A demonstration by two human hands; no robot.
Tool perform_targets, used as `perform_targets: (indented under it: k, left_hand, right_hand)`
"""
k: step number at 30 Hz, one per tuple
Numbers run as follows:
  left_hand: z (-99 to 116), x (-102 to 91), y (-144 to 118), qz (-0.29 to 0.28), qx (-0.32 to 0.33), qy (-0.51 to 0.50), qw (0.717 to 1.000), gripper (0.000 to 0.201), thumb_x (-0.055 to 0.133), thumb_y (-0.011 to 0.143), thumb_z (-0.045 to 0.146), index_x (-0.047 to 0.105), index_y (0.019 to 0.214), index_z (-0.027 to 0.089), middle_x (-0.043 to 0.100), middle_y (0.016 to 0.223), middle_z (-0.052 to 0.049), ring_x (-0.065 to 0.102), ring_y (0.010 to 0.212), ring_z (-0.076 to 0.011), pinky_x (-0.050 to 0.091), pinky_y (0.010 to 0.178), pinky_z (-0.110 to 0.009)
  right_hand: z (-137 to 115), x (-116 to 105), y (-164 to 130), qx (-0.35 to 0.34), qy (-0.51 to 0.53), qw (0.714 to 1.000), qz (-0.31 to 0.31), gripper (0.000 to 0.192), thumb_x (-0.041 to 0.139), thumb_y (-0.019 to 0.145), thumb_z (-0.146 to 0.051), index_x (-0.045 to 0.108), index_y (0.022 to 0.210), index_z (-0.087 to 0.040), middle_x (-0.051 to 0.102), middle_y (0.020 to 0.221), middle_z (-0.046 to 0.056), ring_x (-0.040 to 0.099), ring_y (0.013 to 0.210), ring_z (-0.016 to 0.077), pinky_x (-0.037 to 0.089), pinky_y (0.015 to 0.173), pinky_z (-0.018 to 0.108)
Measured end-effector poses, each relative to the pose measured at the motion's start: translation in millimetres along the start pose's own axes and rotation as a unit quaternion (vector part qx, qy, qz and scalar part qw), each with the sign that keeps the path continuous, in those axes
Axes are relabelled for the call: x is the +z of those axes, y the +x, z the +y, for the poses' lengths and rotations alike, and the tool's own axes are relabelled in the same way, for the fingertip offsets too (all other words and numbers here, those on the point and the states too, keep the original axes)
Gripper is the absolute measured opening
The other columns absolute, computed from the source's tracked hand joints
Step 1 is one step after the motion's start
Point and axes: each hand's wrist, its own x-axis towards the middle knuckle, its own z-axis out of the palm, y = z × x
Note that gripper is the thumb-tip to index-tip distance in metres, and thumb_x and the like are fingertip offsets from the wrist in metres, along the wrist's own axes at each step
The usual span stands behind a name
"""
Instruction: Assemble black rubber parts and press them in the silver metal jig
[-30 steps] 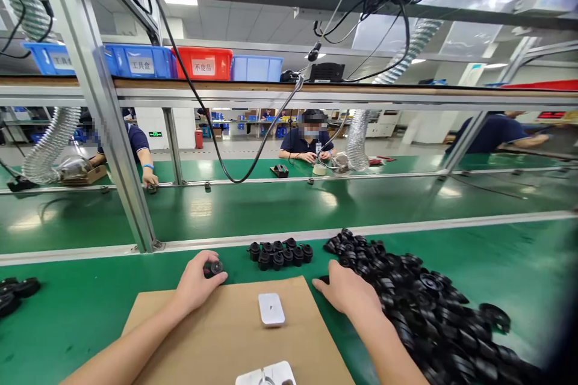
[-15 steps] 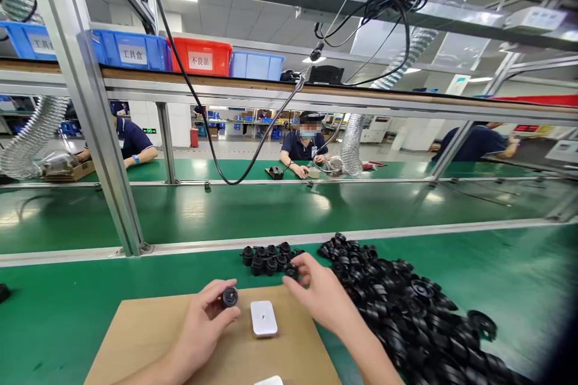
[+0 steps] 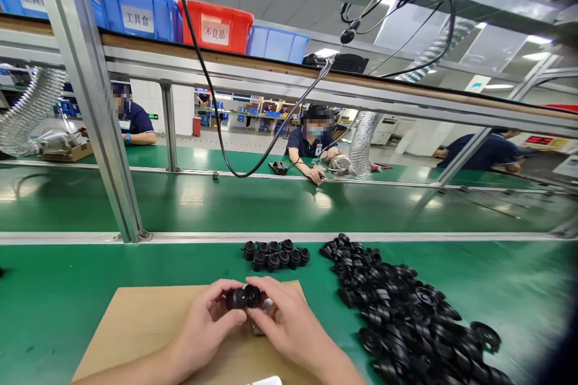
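Over the brown cardboard sheet (image 3: 149, 319), my left hand (image 3: 201, 328) pinches a small black cylindrical part (image 3: 233, 299) between thumb and fingers. My right hand (image 3: 291, 334) grips another black round part (image 3: 253, 296), its hollow end facing me. The two parts meet or nearly meet side by side; I cannot tell whether they are joined. Behind my right hand, a white block (image 3: 257, 330) on the cardboard is mostly hidden. Beyond the sheet, several similar black parts (image 3: 273, 262) stand upright in short rows.
A large heap of black ring-shaped parts (image 3: 397, 307) spreads over the green table (image 3: 49, 307) on the right. A second white piece (image 3: 268, 381) shows at the bottom edge. A metal post (image 3: 97, 102) rises at left. Across the bench sits a co-worker (image 3: 311, 141).
My right hand has come from beside the rows of parts to my left hand, bringing its black part against or close to the other. The camera view has shifted slightly.
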Motion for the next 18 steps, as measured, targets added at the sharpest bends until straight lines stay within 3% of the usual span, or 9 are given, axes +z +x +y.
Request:
perform_targets:
  k: [8,18]
  left_hand:
    - [-3.4,-1.7,0.5,0.024,0.009,0.036,0.999,0.032,0.081,0.088,0.033,0.077,0.119,0.026,0.077,0.12,-0.008,0.072,0.111,-0.0275,0.058,0.099,-0.035]
    - [2.5,-1.1,1.4,-0.012,0.024,0.047,0.999,0.032,0.077,0.092,0.036,0.079,0.123,0.03,0.077,0.12,-0.008,0.07,0.113,-0.0282,0.056,0.102,-0.038]
  right_hand:
    - [1.4,2.0,2.1,-0.019,0.019,1.0,-0.004,0.04,0.061,0.099,-0.027,0.061,0.14,-0.027,0.071,0.115,0.007,0.069,0.085,0.0176,0.059,0.073,0.029]
    - [-2.4,2.5,3.4,-0.04,0.014,0.999,0.007,0.033,0.064,0.098,-0.028,0.067,0.131,-0.026,0.071,0.103,0.006,0.067,0.086,0.0198,0.058,0.071,0.03]
